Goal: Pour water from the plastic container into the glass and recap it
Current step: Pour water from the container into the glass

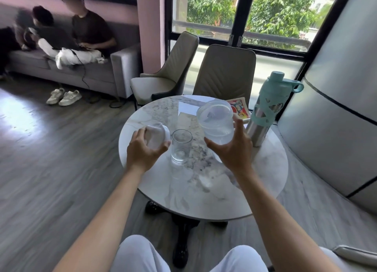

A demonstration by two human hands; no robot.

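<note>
A clear plastic container with water in its lower part is held above the round marble table by my right hand. Its mouth is uncovered and tilts slightly toward me. My left hand grips the container's white lid to the left, just over the table. Between both hands a clear drinking glass stands upright on the table, with only a little water at its bottom.
A steel bottle with a teal cap and sleeve stands at the table's right, by a colourful book. Two beige chairs sit behind the table. People sit on a grey sofa at far left.
</note>
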